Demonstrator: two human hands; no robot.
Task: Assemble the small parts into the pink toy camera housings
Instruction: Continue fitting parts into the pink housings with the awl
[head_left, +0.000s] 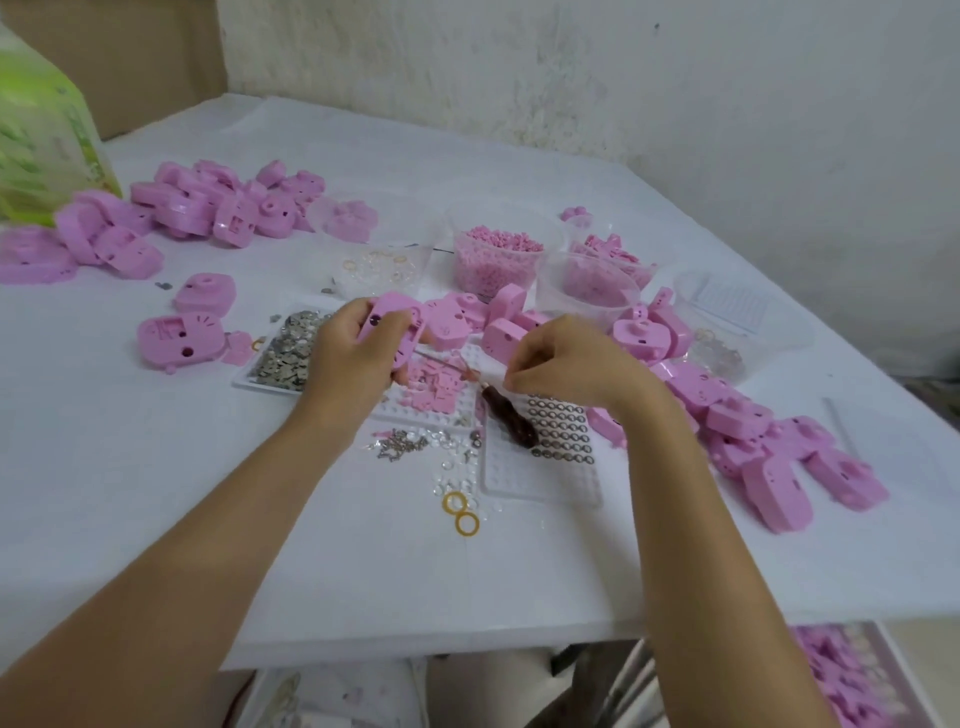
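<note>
I see bare bench (322, 561) along the near edge, broken only by two yellow rings (461, 513). The middle is crowded: part trays (540, 483), a screwdriver (506, 418), loose screws (400, 446), with the left hand (343, 358) holding a housing (392, 325) above them. Housing piles (208, 208) flank both sides; tubs (498, 254) block behind.

The left hand (353, 353) grips a pink housing (389, 327) tilted above the white surface (363, 561). The right hand (566, 364) hovers near it with fingertips drawn together; whether they pinch anything is too small to tell. Below them lie a tray of metal bits (285, 358), a ring tray (558, 431) with a dark-handled screwdriver (511, 423) across it, loose screws (402, 444) and two yellow rings (461, 512). The left pile of housings (197, 208), the right pile of housings (753, 431) and a tub of pink pellets (496, 260) lie around them.
</note>
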